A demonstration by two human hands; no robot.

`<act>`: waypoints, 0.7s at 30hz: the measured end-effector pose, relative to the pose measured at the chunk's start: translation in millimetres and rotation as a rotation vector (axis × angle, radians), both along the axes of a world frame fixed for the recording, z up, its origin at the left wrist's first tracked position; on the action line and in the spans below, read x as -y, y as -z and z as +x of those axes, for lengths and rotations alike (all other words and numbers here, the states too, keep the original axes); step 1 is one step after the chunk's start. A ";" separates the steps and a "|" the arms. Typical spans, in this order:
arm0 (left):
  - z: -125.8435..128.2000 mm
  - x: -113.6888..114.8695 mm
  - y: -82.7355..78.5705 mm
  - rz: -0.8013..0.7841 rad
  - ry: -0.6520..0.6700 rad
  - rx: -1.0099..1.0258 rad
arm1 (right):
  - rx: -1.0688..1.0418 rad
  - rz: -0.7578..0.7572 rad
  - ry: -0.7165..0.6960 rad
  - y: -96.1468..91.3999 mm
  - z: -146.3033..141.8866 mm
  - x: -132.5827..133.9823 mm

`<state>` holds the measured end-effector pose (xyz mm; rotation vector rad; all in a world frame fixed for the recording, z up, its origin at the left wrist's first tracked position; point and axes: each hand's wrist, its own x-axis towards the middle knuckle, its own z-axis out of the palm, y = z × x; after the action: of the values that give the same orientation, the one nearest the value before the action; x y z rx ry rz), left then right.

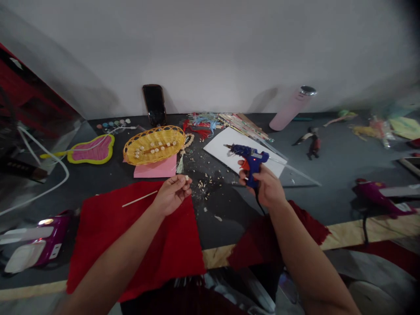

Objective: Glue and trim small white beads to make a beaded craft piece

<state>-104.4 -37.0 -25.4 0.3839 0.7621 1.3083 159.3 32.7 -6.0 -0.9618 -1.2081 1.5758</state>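
My left hand (173, 192) is closed in a pinch round a thin pale stick (139, 199), which slants over a red cloth (138, 240). Past my fingertips, in line with the stick, shows a small cream-coloured piece (187, 177). A blue hot glue gun (252, 161) is gripped in my right hand (267, 186), its nozzle pointing left and its small red light lit. From its back sticks a long clear glue stick (303, 174). Between my hands, small beige pieces (203, 186) lie scattered on the dark table. Behind the glue gun is a white sheet (218, 146).
A yellow woven basket (154, 159) holds several small pieces and stands by pink paper (154, 170). Against the wall are a phone (155, 105) and a pink bottle (290, 111). Purple devices sit at the left (49, 238) and right (383, 197). Pliers (311, 142) lie farther back.
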 end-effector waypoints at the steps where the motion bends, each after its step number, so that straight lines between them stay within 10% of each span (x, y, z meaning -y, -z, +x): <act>1: -0.2 0.1 0.9 0.002 0.004 0.001 | 0.022 -0.017 0.048 -0.6 2.9 -3.0; 21: 0.6 0.8 2.1 0.025 0.024 0.005 | 0.842 0.201 0.320 25.5 37.6 -34.6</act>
<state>-103.8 -37.8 -27.4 0.4079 0.7355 1.2967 196.9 67.3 -31.5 -1.6622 -1.6199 0.7695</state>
